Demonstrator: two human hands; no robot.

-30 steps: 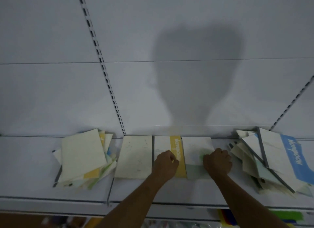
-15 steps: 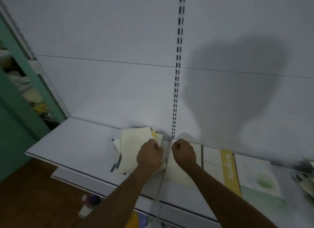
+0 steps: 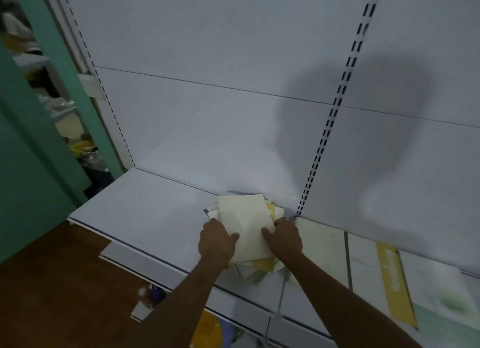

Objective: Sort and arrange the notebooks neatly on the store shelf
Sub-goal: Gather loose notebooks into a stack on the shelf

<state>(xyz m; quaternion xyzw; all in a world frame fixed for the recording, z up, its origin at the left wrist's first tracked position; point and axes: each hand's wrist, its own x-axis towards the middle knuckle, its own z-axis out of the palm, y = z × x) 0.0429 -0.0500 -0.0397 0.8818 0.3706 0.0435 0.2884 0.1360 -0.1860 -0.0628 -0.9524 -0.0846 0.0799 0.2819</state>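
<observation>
Reaching in from the near edge, both forearms run up to a loose pile of notebooks (image 3: 245,228) on the white store shelf (image 3: 145,212). The left hand (image 3: 217,243) grips the pile's left side, thumb laid on the top cover and fingers curled under the edge. The right hand (image 3: 284,237) clasps the right side in the same way, thumb on top. The two hands are apart, with the pile held between them.

The pile sits near the back of the shelf, just left of the slotted upright (image 3: 335,108). Its top notebook has a plain cream cover, tilted slightly. Under it the others are fanned out unevenly: yellow and pale green corners stick out at the near end, a yellow edge shows on the right, and a grey corner and a bit of blue peep out on the left and far side.

To the right of the pile, flat on the shelf, lies a row of single notebooks: a speckled cream notebook (image 3: 322,249) just beside the right hand, then a white notebook with a yellow band (image 3: 389,277), then a pale green notebook (image 3: 446,295), blurred.

Below the shelf, a lower shelf edge (image 3: 124,256) and the brown floor (image 3: 52,282) show. Farther off stands the white back panel (image 3: 207,114), with a head-shaped shadow (image 3: 363,119) on it, and a green wall (image 3: 23,166) at far left.
</observation>
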